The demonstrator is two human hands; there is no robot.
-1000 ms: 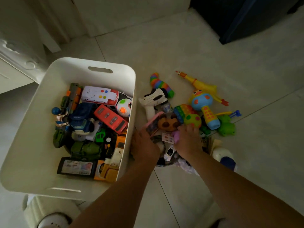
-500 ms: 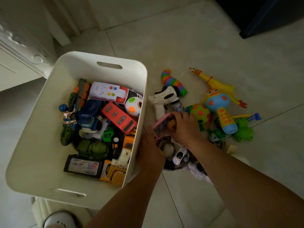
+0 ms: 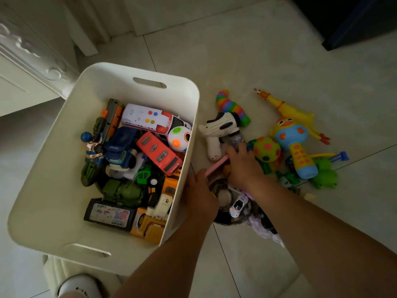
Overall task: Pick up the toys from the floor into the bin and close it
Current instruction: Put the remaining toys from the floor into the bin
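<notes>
White bin (image 3: 64,168) on the floor (image 3: 257,61), lidless, half full of toys, left hand (image 3: 200,194) gripping a pink toy (image 3: 216,166) just right of its wall, right hand (image 3: 245,166) palm-down on the floor pile, grip hidden, yellow rubber chicken (image 3: 285,110) far right

White cabinet (image 3: 25,67), dark furniture (image 3: 352,20), shoe (image 3: 79,284)

A white bin (image 3: 64,173) stands open on the tiled floor (image 3: 268,61), packed with toy vehicles. Just right of it lies a heap of toys. The left hand (image 3: 200,193) and right hand (image 3: 245,166) both reach into the heap, together gripping a pink flat toy (image 3: 216,167) beside a white toy gun (image 3: 221,131).
</notes>
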